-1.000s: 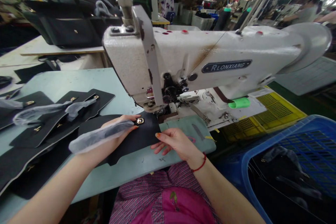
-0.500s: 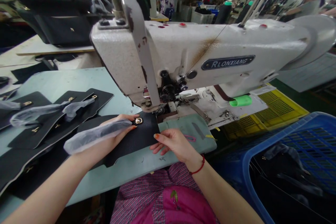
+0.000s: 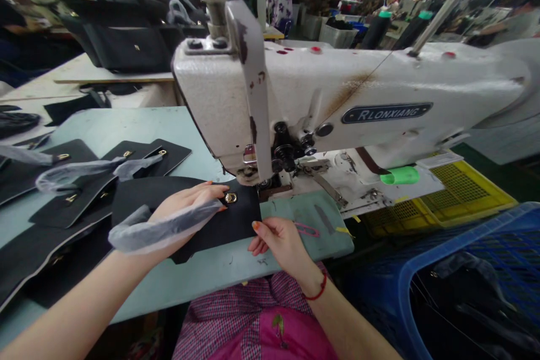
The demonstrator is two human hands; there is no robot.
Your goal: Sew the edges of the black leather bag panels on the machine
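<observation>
Plainly the piece is placed for stitching, though no seam can be made out on it from here. The black grained leather panel (image 3: 236,224) lies flat on the pale green surface (image 3: 126,124). Its far edge is tucked under the needle end of the white industrial sewing machine (image 3: 337,95), and the foot itself is hidden behind the machine's head. A small gold ring clasp (image 3: 230,197) is already fixed near that edge.

To the left, several more black panels with gold fittings (image 3: 76,202) lie overlapped, some in clear wrapping, and look to be waiting their turn. A blue plastic basket (image 3: 464,242) at the right holds dark pieces, so I would judge the batch only partly done.

The left hand (image 3: 189,202) lies flat on the panel, fingers straight and close together, pressing down, with the fingertips just beside the clasp. A translucent plastic wrapper (image 3: 160,230) is draped across its wrist. The right hand (image 3: 278,239) is loosely curled at the panel's near right edge, its thumb tip touching the leather. Whether it pinches the edge or merely steadies it, I cannot tell.
</observation>
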